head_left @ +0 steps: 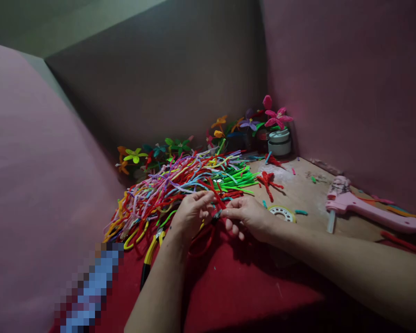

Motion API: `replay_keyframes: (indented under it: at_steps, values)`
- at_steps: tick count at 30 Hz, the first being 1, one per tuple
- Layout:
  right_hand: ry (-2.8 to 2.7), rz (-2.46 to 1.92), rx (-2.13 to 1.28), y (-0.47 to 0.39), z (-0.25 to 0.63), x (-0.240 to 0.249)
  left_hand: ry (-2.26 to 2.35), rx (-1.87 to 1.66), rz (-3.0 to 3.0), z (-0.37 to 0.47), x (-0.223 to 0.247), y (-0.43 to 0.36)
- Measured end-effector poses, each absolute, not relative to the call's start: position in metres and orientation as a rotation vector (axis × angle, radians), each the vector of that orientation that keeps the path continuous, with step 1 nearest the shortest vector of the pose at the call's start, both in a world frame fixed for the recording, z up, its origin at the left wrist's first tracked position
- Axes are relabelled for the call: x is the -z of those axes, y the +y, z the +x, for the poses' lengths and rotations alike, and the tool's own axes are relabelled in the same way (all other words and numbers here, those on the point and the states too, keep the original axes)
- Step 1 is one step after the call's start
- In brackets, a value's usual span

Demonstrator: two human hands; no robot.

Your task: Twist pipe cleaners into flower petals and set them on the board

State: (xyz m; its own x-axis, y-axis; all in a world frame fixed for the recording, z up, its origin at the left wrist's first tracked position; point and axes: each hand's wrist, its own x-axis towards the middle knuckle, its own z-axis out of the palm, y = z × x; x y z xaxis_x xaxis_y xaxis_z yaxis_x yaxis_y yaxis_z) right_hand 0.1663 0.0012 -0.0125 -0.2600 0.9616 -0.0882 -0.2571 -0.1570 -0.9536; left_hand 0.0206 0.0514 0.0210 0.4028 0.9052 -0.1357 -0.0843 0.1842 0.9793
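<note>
Just in front of the pipe cleaner pile, my left hand (pixel 193 213) and my right hand (pixel 247 216) almost meet, fingers pinched. A red pipe cleaner (pixel 219 199) runs between their fingertips, and both appear closed on it. Some small pale bit shows at the right fingertips, too small to name. Behind them spreads a heap of multicoloured pipe cleaners (pixel 166 180), with bright green pipe cleaners (pixel 241 179) at its right side. Yellow-and-black pliers (pixel 149 259) lie beside my left forearm. Under my hands, a red loop (pixel 208 243) is partly hidden.
A roll of tape (pixel 291 213) and a red pipe cleaner shape (pixel 269 183) lie on the brown board (pixel 308 185). At right rests a pink glue gun (pixel 370 208). Finished pipe cleaner flowers (pixel 135 155) and a white jar (pixel 279 142) stand along the back. Pink panels (pixel 346 92) enclose the sides.
</note>
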Motion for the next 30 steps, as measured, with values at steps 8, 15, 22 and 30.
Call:
replay_keyframes:
  at_steps: [8, 15, 22, 30]
  values:
    - [-1.08, -0.909, -1.564, 0.006, 0.169, 0.015, 0.961, -0.903, 1.206, 0.036, -0.015, 0.036]
    - [-0.906, -0.598, -1.89, 0.009, 0.175, 0.013, 0.884, -0.902, 1.217, 0.034, -0.015, 0.037]
    - [-0.727, -0.424, -2.238, 0.009, 0.179, 0.015, 0.836, -0.834, 1.179, 0.032, -0.017, 0.038]
    - [-0.955, -0.569, -1.981, 0.008, 0.173, 0.019, 0.921, -0.916, 1.338, 0.034, -0.018, 0.033]
